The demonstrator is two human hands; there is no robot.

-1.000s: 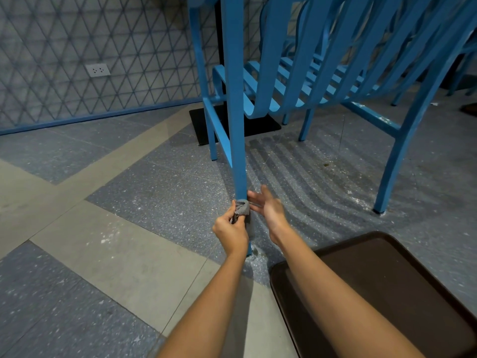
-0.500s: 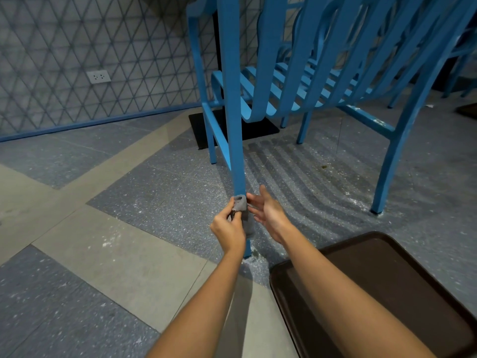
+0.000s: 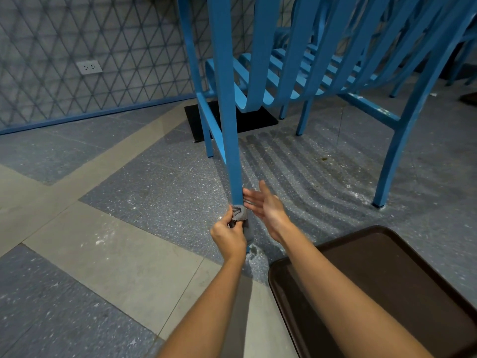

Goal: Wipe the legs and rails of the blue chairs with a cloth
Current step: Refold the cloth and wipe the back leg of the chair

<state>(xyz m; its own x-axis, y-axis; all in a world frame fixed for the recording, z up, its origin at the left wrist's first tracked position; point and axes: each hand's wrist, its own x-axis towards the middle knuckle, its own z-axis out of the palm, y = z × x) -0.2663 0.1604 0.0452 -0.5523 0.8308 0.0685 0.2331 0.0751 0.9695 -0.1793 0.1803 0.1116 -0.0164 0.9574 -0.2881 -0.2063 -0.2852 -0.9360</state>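
Pinching grey cloth against chair leg, left fingers.

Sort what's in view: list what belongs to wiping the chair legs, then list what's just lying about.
Part of the job:
grey cloth, gripped by the left hand against the leg
near chair leg
side rail, flecked white
right hand, open beside the leg

Just lying about:
brown tray
black floor mat
wall socket
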